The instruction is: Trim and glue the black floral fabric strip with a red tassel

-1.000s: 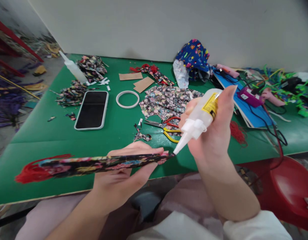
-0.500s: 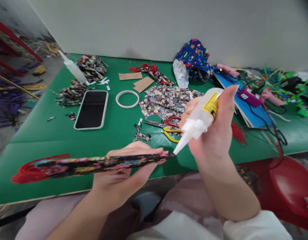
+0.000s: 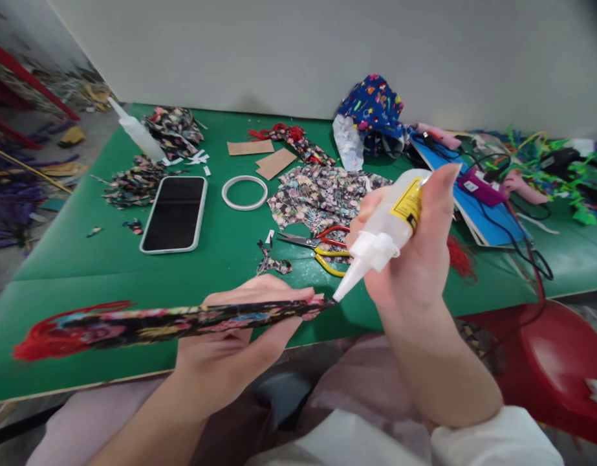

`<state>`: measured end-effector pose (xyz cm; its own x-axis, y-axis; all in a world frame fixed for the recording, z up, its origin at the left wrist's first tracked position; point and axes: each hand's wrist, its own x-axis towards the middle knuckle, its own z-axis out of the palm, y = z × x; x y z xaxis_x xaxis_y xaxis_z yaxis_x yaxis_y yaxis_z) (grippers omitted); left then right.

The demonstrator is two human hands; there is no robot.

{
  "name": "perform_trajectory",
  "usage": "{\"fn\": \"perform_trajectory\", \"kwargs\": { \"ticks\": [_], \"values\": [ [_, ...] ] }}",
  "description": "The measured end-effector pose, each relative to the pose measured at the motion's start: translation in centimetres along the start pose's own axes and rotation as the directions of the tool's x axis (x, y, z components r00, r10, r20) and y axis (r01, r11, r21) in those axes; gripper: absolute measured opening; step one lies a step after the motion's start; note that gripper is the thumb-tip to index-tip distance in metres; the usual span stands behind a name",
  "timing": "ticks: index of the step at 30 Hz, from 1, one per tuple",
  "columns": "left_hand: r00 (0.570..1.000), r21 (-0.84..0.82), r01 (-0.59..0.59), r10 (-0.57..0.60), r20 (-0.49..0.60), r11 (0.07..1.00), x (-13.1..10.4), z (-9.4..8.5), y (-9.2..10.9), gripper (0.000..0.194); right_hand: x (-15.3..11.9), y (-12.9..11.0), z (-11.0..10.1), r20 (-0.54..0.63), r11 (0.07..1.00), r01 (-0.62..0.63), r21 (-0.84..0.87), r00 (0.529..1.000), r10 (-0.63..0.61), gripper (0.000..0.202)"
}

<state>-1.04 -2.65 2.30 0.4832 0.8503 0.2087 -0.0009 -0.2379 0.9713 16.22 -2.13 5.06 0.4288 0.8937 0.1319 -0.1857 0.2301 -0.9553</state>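
My left hand (image 3: pixel 244 336) pinches a long, flat strip of black floral fabric (image 3: pixel 157 323) near its right end. A red yarn tassel (image 3: pixel 53 338) hangs off the strip's far left end. In my right hand (image 3: pixel 419 259) is a white glue bottle (image 3: pixel 392 210) with a yellow label, tilted down. Its narrow nozzle tip meets, or nearly meets, the right end of the fabric strip. Just beyond my hands lie scissors (image 3: pixel 303 241) with red handles and a yellow-handled tool (image 3: pixel 327 259), partly over a piece of floral cloth (image 3: pixel 322 197).
On the green table (image 3: pixel 85 285) are a phone (image 3: pixel 174 213), a ring of white tape (image 3: pixel 244 193), brown card pieces (image 3: pixel 276 163) and a second glue bottle (image 3: pixel 140 137). Corded pink glue guns (image 3: pixel 524 186) and a blue folder (image 3: pixel 492 207) occupy the right. A red stool (image 3: pixel 560 362) stands at lower right.
The view has shifted slightly, so the table's things sit a little further left. Both hands keep their grips, and the nozzle stays at the strip's right end.
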Motion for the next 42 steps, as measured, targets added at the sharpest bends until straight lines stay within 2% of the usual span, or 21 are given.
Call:
{"fn": "perform_trajectory", "kwargs": {
  "ticks": [5, 12, 19, 24, 28, 31, 36, 42],
  "values": [
    [1.0, -0.036, -0.026, 0.026, -0.009, 0.999, -0.09, -0.04, -0.04, 0.039, 0.2, 0.14, -0.14, 0.021, 1.0, 0.003, -0.001, 1.0, -0.003, 0.058],
    [1.0, -0.01, -0.005, 0.005, -0.009, 1.0, -0.07, 0.02, -0.04, 0.032, 0.22, 0.23, -0.22, 0.015, 1.0, 0.013, 0.006, 1.0, -0.013, 0.058],
    [0.999, -0.073, -0.044, 0.045, 0.013, 0.996, -0.07, -0.1, -0.07, 0.051, 0.01, 0.19, -0.12, 0.008, 0.999, 0.026, 0.027, 1.0, -0.026, 0.062],
    [0.999, -0.08, -0.026, 0.028, 0.016, 0.996, -0.24, -0.19, -0.06, 0.05, -0.07, 0.24, -0.01, 0.002, 0.999, 0.028, 0.036, 1.0, -0.028, 0.06],
    [0.999, -0.106, -0.03, 0.033, 0.033, 0.994, -0.29, -0.22, -0.14, 0.058, 0.02, 0.19, -0.04, -0.016, 1.0, 0.02, 0.015, 1.0, -0.02, 0.06],
    [0.999, -0.1, -0.021, 0.024, 0.024, 0.995, -0.2, -0.26, -0.13, 0.055, 0.12, 0.18, -0.09, -0.002, 1.0, 0.001, 0.015, 1.0, -0.001, 0.063],
    [0.999, -0.052, -0.026, 0.027, 0.026, 0.998, -0.03, -0.21, -0.02, 0.05, 0.14, 0.32, -0.08, -0.002, 0.999, 0.044, 0.026, 0.999, -0.044, 0.063],
    [1.0, -0.016, -0.015, 0.015, 0.019, 1.0, -0.21, -0.22, -0.05, 0.041, 0.05, 0.24, -0.09, -0.009, 1.0, 0.002, 0.0, 1.0, -0.002, 0.063]
  ]
}}
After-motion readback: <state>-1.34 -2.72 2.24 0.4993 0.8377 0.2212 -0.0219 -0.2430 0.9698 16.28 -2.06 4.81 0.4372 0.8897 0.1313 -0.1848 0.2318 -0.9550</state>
